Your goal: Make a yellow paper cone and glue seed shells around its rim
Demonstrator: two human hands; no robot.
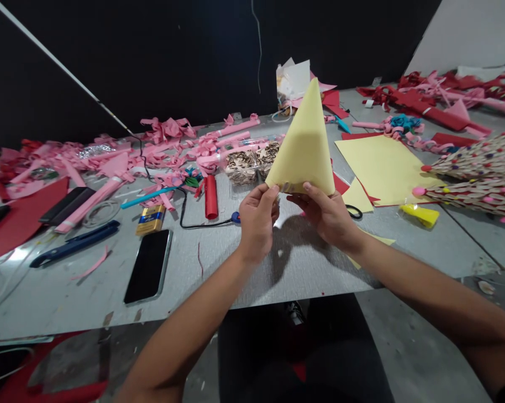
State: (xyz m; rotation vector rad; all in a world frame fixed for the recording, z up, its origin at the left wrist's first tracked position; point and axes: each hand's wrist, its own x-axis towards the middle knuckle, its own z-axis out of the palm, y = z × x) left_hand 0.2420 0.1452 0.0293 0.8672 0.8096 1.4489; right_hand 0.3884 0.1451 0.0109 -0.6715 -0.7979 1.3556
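Cone, point up, is above the grey table, its lower rim pinched by thumb and fingers of left hand and right hand. A black wall stands behind. Print on the gold box seems too small to read. Mostly bare table lies between phone and hands, reaching the near edge.
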